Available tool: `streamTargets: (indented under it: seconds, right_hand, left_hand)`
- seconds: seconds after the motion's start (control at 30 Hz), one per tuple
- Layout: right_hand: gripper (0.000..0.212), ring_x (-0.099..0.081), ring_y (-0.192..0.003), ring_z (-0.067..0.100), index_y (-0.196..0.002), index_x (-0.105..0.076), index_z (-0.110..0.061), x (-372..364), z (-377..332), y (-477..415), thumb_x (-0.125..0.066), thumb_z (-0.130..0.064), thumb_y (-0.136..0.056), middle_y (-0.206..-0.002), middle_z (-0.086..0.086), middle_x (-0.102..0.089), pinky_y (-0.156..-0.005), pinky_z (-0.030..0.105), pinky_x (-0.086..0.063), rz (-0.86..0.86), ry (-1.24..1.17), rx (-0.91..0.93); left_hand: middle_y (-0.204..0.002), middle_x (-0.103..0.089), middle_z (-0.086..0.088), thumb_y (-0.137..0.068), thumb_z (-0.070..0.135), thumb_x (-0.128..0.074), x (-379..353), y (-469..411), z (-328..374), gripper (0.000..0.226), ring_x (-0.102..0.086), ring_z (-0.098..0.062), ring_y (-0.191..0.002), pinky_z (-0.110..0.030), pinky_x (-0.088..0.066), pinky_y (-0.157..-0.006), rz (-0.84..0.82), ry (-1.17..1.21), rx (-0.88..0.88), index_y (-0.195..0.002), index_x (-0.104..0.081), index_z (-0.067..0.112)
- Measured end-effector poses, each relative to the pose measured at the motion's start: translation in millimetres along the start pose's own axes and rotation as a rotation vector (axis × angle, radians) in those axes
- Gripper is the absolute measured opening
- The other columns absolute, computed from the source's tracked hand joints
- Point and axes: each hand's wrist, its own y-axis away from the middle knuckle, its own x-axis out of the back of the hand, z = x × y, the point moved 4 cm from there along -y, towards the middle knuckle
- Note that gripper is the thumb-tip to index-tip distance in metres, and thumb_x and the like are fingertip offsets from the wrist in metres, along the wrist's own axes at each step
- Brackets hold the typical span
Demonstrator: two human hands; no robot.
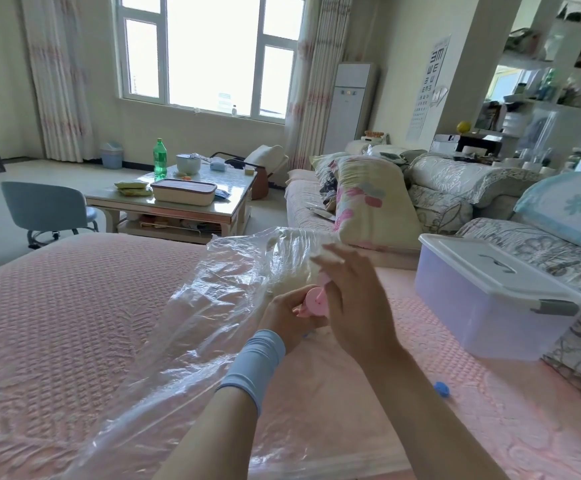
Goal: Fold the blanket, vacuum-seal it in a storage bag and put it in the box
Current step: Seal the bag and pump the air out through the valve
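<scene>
A clear plastic storage bag (206,313) lies crumpled on the pink quilted bed cover (74,323), with pale folded blanket (292,268) showing through its far end. My left hand (287,318), with a light blue wrist sleeve, grips a small pink hand pump (315,301) set on the bag. My right hand (354,299) closes around the pump's upper part; its fingers hide most of that. A translucent lidded storage box (489,299) with a white lid stands to the right.
A small blue cap (442,389) lies on the cover to my right. Floral pillows (372,202) and sofa cushions (462,188) sit behind the box. A coffee table (240,199) with a green bottle and a blue chair (44,209) stand beyond the bed.
</scene>
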Motion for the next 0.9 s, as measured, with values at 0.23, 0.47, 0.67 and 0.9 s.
streamTargets:
  seconds: [0.23,0.47,0.67,0.9]
  right_hand:
    - [0.044,-0.046,-0.127,0.018,-0.125,-0.065,-0.013,3.5,-2.0,4.0,-0.042,0.000,-0.090,-0.136,0.009,-0.055,-0.107,0.029,-0.038,0.174,-0.034,0.060]
    - [0.042,-0.049,-0.129,0.023,-0.127,-0.067,-0.016,-24.1,13.7,16.3,-0.046,-0.008,-0.091,-0.142,0.002,-0.055,-0.109,0.035,-0.041,-0.219,-0.012,-0.134]
    - [0.041,-0.046,-0.131,0.018,-0.126,-0.061,-0.014,20.6,-4.9,-10.5,-0.044,0.004,-0.093,-0.141,0.006,-0.051,-0.110,0.027,-0.036,0.339,-0.072,0.158]
    - [0.045,-0.042,-0.137,0.023,-0.132,-0.065,-0.016,-35.8,24.0,28.0,-0.052,0.002,-0.093,-0.150,0.001,-0.048,-0.110,0.045,-0.041,-0.340,-0.042,-0.182]
  left_hand:
    - [-0.072,-0.065,0.018,-0.055,0.031,-0.072,-3.0,-0.5,-5.4,0.039,-0.053,0.005,-0.065,-0.017,-0.051,-0.069,0.005,-0.016,-0.015,-0.094,-0.073,0.035]
    - [-0.063,-0.061,0.017,-0.058,0.034,-0.067,-0.2,1.0,-3.6,0.021,-0.050,0.003,-0.061,-0.026,-0.054,-0.063,0.017,-0.069,-0.007,-0.078,-0.068,0.038]
    - [-0.080,-0.068,0.017,-0.051,0.037,-0.076,-0.1,-1.5,-2.7,0.050,-0.054,0.002,-0.070,-0.015,-0.049,-0.067,-0.004,-0.041,-0.009,-0.101,-0.071,0.041]
    - [-0.061,-0.059,0.020,-0.054,0.039,-0.065,-1.0,3.2,-0.1,0.021,-0.046,0.009,-0.056,-0.010,-0.041,-0.057,0.023,-0.120,-0.002,-0.075,-0.066,0.043]
